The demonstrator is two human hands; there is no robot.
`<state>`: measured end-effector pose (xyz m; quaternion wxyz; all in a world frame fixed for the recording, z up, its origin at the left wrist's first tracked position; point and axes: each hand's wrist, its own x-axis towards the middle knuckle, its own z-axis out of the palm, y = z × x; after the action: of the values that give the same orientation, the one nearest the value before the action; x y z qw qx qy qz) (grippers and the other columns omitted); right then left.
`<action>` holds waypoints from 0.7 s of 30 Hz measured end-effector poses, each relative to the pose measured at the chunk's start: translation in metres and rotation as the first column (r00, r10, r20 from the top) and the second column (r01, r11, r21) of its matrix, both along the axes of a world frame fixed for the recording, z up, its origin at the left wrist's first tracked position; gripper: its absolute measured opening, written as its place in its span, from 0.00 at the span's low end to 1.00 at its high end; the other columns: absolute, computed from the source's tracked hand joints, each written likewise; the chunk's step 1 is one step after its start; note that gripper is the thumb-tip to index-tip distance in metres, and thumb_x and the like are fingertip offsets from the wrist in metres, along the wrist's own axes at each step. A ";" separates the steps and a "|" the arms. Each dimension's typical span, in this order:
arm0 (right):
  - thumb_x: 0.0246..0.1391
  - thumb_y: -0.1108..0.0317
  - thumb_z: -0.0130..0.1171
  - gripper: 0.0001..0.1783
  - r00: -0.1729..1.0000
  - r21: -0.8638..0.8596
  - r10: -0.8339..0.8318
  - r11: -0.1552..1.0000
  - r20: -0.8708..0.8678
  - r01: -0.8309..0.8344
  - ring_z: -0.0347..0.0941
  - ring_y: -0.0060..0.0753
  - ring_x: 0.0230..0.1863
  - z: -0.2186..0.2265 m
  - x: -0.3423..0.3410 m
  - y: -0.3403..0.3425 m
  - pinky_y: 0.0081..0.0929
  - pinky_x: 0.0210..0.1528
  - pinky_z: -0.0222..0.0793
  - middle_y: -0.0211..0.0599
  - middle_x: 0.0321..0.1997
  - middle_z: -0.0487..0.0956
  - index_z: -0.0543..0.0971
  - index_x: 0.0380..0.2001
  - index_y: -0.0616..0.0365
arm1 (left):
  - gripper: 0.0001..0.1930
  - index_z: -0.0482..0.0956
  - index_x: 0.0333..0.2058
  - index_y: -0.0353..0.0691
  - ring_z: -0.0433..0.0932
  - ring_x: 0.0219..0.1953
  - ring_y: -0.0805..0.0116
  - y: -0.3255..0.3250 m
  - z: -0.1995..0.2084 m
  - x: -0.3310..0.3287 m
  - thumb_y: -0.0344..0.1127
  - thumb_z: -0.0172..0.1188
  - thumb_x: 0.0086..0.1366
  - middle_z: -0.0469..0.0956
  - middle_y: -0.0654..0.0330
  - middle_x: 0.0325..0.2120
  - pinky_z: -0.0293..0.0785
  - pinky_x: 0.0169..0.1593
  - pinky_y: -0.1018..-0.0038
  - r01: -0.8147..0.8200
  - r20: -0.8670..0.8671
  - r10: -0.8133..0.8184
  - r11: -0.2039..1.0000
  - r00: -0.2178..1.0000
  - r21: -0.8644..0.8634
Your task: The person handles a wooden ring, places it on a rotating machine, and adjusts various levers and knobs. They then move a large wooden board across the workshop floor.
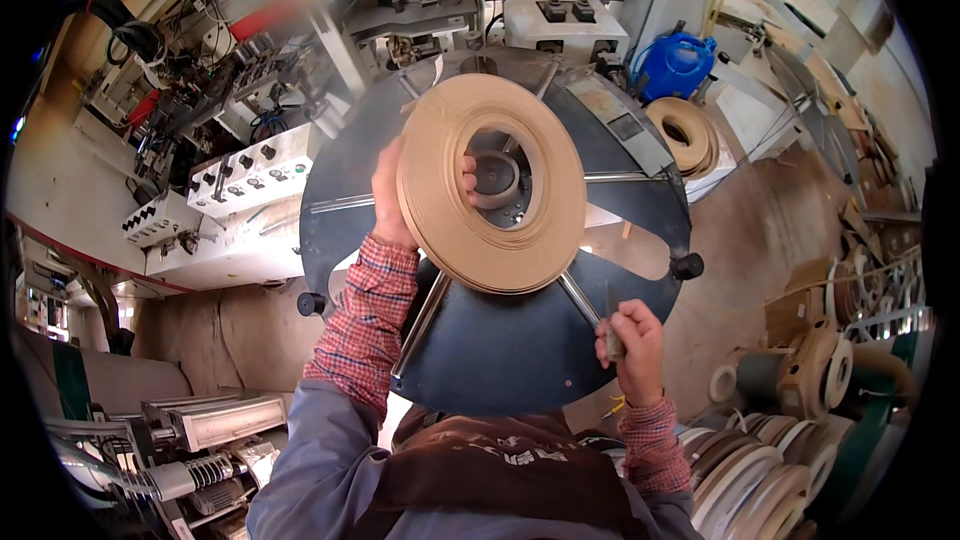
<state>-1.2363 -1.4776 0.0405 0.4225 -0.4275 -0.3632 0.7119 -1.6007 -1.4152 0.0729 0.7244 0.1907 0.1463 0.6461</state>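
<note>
My left hand (391, 196) grips the left side of a large tan roll of edge-banding strip (430, 230), its fingertips showing inside the roll's centre hole. The roll is tilted above a dark round turntable (480, 350) that has metal rails and a round hub (495, 176) visible through the hole. Close to the turntable's near right edge, my right hand (637, 342) is closed around a small knife (614, 340). Its thin blade points away from me. The blade is apart from the roll.
White control boxes with black knobs (250, 170) stand at the left. A blue jerrycan (674, 67) and another tan roll (683, 132) are at the far right. Several banding rolls (745, 475) stand at the lower right. A black knob (687, 266) sticks out from the turntable's right edge.
</note>
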 end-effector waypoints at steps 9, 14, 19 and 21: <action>0.63 0.74 0.54 0.09 0.793 0.588 0.061 0.637 0.606 -0.498 0.78 0.31 0.29 0.071 -0.087 0.116 0.27 0.33 0.72 0.41 0.29 0.80 0.78 0.45 0.64 | 0.38 0.66 0.63 0.35 0.80 0.44 0.47 -0.004 -0.046 -0.050 0.64 0.37 0.73 0.77 0.42 0.47 0.76 0.54 0.43 -0.029 -0.066 0.016 0.980 0.998 -0.198; 0.56 0.72 0.58 0.07 0.555 0.568 -0.217 -0.003 0.803 -0.823 0.78 0.51 0.33 0.088 -0.186 0.194 0.41 0.34 0.73 0.44 0.31 0.80 0.78 0.38 0.58 | 0.40 0.67 0.62 0.34 0.81 0.41 0.49 0.006 -0.077 -0.058 0.67 0.35 0.73 0.78 0.43 0.45 0.79 0.48 0.46 -0.015 0.040 0.025 0.971 0.999 -0.238; 0.54 0.71 0.59 0.05 0.470 0.404 -0.163 -0.322 0.867 -0.856 0.77 0.50 0.34 0.073 -0.253 0.223 0.41 0.32 0.72 0.39 0.30 0.77 0.73 0.33 0.57 | 0.40 0.68 0.61 0.34 0.82 0.38 0.50 0.009 -0.080 -0.059 0.68 0.33 0.73 0.79 0.44 0.42 0.82 0.45 0.50 0.001 0.037 0.009 0.966 0.999 -0.260; 0.51 0.71 0.60 0.07 0.421 0.317 -0.204 -0.402 0.884 -0.859 0.79 0.47 0.34 0.071 -0.265 0.229 0.40 0.33 0.74 0.36 0.32 0.77 0.73 0.34 0.54 | 0.41 0.69 0.61 0.34 0.82 0.37 0.51 0.008 -0.077 -0.059 0.68 0.33 0.73 0.79 0.44 0.41 0.83 0.44 0.52 -0.034 -0.028 0.026 0.940 0.999 -0.340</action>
<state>-1.5011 -1.2487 0.1116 0.0730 0.0231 -0.9963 0.0395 -1.6599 -1.4070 -0.0042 0.7346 0.0679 0.2669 0.6200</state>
